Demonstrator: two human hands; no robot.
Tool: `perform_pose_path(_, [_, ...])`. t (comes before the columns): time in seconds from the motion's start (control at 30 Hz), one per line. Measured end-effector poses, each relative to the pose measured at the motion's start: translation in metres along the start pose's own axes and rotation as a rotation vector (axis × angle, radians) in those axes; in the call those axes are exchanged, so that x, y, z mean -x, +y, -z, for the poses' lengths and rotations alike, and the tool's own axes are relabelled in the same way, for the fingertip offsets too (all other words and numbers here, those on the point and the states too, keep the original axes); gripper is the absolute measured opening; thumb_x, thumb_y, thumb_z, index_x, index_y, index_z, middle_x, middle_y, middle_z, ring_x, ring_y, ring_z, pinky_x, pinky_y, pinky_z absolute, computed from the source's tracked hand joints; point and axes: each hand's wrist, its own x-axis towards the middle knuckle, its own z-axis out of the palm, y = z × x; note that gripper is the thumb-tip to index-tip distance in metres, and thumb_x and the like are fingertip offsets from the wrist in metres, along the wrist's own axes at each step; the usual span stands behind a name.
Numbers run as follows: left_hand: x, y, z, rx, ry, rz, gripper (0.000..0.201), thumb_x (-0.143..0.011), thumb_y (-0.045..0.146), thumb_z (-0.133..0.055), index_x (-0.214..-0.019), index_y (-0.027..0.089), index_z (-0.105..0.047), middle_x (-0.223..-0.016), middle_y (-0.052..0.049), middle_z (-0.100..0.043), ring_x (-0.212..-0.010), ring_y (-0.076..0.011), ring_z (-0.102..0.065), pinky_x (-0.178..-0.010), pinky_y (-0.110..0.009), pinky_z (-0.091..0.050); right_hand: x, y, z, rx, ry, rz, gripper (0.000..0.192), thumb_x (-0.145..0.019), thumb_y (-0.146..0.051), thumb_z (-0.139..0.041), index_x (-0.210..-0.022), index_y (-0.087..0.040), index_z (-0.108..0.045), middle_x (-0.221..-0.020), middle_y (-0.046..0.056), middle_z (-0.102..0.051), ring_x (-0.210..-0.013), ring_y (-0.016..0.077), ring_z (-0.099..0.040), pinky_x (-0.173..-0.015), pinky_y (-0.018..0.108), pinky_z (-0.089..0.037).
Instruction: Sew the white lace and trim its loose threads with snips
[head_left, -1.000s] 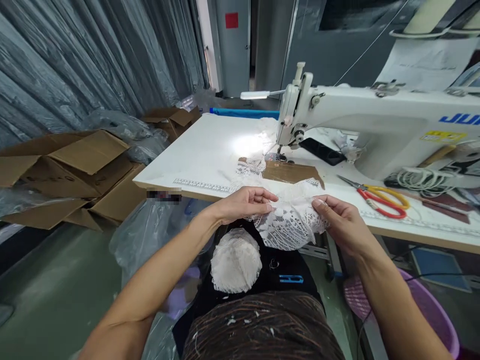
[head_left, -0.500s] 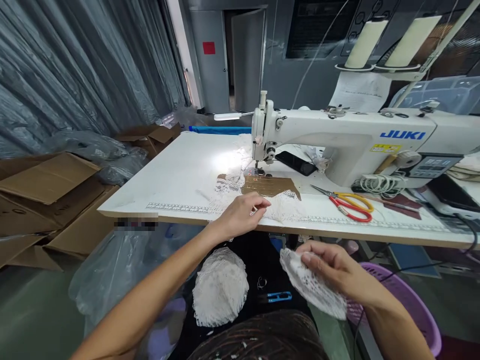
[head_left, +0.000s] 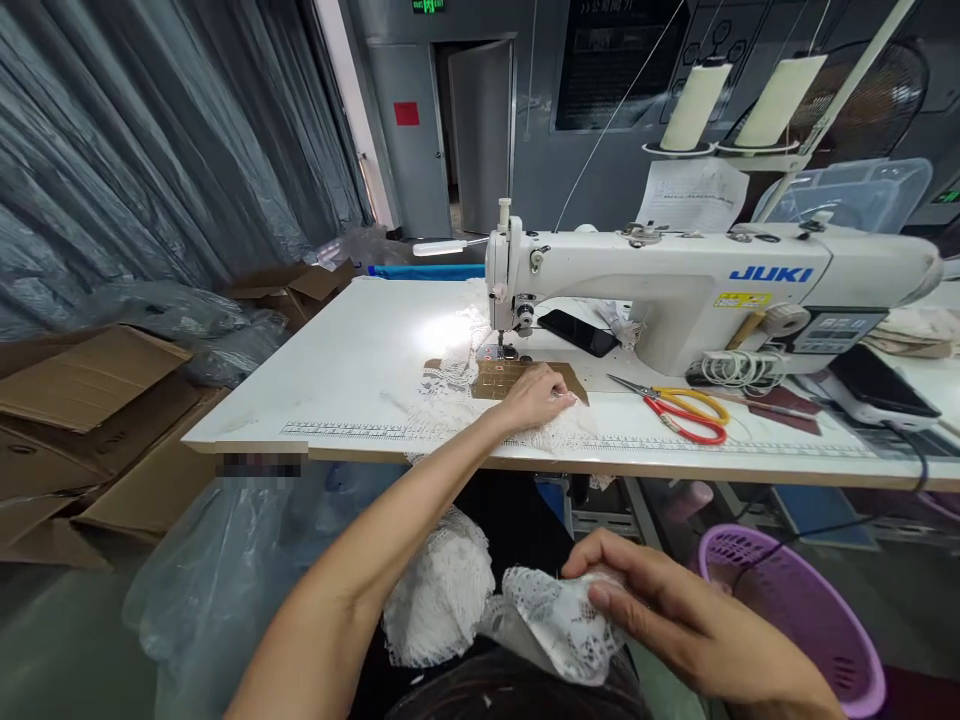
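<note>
My left hand (head_left: 536, 397) reaches over the table's front edge, its fingers closed in a pinch on the edge of a white lace piece (head_left: 551, 432) lying flat there. Near my lap, my right hand (head_left: 649, 610) holds a second white lace piece (head_left: 562, 625), folded over, between thumb and fingers. A rounded stack of white lace (head_left: 439, 595) rests on my dark-clothed lap, partly behind my left forearm. Lace trim (head_left: 454, 372) lies by the needle of the white sewing machine (head_left: 622, 275), next to a brown plate (head_left: 495, 382).
Scissors with red and yellow handles (head_left: 679, 410) lie right of my left hand. A black phone (head_left: 577, 332) rests behind the needle. A purple basket (head_left: 795, 620) stands low at the right. Cardboard boxes (head_left: 97, 390) and plastic bags (head_left: 217, 580) are on the left.
My left hand has moved right and farther onto the table, onto the lace edge. My right hand has brought its lace piece left over my lap, where it now covers the blue thread snips.
</note>
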Motion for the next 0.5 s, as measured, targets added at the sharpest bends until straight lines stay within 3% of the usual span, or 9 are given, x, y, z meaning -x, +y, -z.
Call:
perform_pose_path(0.13, [0.037,0.005,0.009,0.21,0.091,-0.082,0.017,-0.086,0.032,-0.055,-0.077,0.017,-0.054,-0.077,-0.001,-0.058,-0.068,-0.0138,-0.052,-0.063,-0.026,-0.038,0.005,-0.006,-0.002,0.111,-0.001,0.019,0.023,-0.099,-0.042,-0.042,-0.102,-0.026,-0.058,-0.086,0.0,-0.057,-0.077,0.014,-0.049,-0.07,0.024,-0.039])
perform_pose_path(0.2, [0.065,0.012,0.014,0.402,0.093,-0.044,0.02,-0.085,0.035,-0.058,-0.078,0.018,-0.052,-0.066,0.003,-0.052,-0.057,-0.0101,-0.046,-0.057,-0.024,-0.034,0.001,-0.012,-0.004,0.09,-0.003,0.092,0.022,-0.099,-0.039,-0.044,-0.099,-0.025,-0.06,-0.084,0.0,-0.058,-0.075,0.0133,-0.049,-0.067,0.023,-0.039])
perform_pose_path(0.37, [0.14,0.023,0.007,0.982,0.063,0.158,0.031,-0.076,0.038,-0.071,-0.078,0.018,-0.047,-0.063,0.005,-0.051,-0.052,-0.006,-0.043,-0.052,-0.02,-0.031,-0.029,-0.027,-0.014,-0.233,0.041,0.239,0.022,-0.096,-0.039,-0.051,-0.095,-0.02,-0.062,-0.077,0.001,-0.057,-0.065,0.011,-0.047,-0.058,0.021,-0.038])
perform_pose_path(0.5, [0.182,0.016,-0.01,1.305,0.128,0.281,0.036,-0.06,0.035,-0.081,-0.061,0.015,-0.051,-0.071,0.0,-0.06,-0.062,-0.0106,-0.053,-0.06,-0.024,-0.041,-0.055,-0.019,-0.034,-0.513,0.181,0.137,0.027,-0.092,-0.045,-0.056,-0.094,-0.018,-0.056,-0.069,-0.001,-0.055,-0.054,0.0082,-0.041,-0.048,0.02,-0.033])
